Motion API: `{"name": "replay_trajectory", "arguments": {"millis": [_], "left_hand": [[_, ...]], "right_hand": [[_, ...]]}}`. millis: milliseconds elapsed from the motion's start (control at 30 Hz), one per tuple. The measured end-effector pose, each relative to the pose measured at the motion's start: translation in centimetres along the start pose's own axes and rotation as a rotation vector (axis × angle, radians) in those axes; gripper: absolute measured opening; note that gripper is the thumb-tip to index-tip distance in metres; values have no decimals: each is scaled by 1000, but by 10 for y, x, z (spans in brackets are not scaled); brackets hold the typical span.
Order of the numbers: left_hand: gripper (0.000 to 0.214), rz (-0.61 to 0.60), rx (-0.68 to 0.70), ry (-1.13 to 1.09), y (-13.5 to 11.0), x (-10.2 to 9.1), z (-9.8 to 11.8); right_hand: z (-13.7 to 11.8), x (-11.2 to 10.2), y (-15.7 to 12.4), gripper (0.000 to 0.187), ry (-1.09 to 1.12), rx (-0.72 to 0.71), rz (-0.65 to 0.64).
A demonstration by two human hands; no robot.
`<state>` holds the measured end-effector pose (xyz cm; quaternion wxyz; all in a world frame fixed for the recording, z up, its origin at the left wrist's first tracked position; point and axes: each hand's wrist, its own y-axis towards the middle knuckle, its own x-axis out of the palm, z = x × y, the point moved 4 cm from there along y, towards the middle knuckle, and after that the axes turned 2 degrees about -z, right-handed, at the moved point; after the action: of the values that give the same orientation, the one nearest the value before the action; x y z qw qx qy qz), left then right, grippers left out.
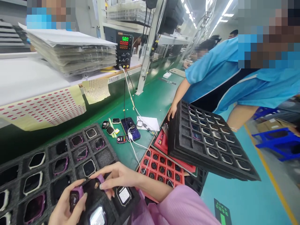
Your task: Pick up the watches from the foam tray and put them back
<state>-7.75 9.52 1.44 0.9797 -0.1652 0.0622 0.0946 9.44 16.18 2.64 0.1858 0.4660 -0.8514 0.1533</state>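
Note:
At the bottom of the head view, my left hand (67, 203) is closed on a purple-framed smartwatch case (75, 197), its dark round-marked back showing. My right hand (117, 176) pinches another purple watch case (101, 180) between thumb and fingers; part of it is covered by the hand. Both hands are over a black foam tray (99, 150) whose compartments hold watch cases with purple or silver frames. Below my right hand, a silver-framed case (123, 195) carries a white label. Another white-labelled case (97, 216) lies nearer to me.
On the right, a co-worker in blue (211, 75) grips a stack of foam trays (211, 137) filled with watch cases. A red tray (161, 167) of round parts lies below it. White cables (133, 147) cross the bench near loose watches (110, 129). A power supply (124, 50) stands behind.

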Motion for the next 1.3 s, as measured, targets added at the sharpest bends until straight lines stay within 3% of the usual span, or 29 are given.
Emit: {"name": "replay_trajectory", "arguments": {"millis": [200, 333, 433, 567, 1100, 1300], "left_hand": [[56, 1, 65, -57, 0, 1, 9], [52, -135, 40, -236, 4, 4, 14], [40, -164, 36, -391, 8, 1, 15], [34, -188, 35, -471, 11, -1, 16], [33, -220, 30, -420, 10, -2, 17], [43, -165, 92, -236, 11, -3, 13]], "right_hand": [[4, -2, 4, 57, 65, -9, 22], [6, -4, 10, 46, 82, -45, 87], [5, -6, 12, 37, 51, -31, 136], [4, -9, 13, 42, -50, -29, 217], [6, -7, 14, 50, -71, 9, 279], [-2, -1, 16, 51, -71, -21, 235]]}}
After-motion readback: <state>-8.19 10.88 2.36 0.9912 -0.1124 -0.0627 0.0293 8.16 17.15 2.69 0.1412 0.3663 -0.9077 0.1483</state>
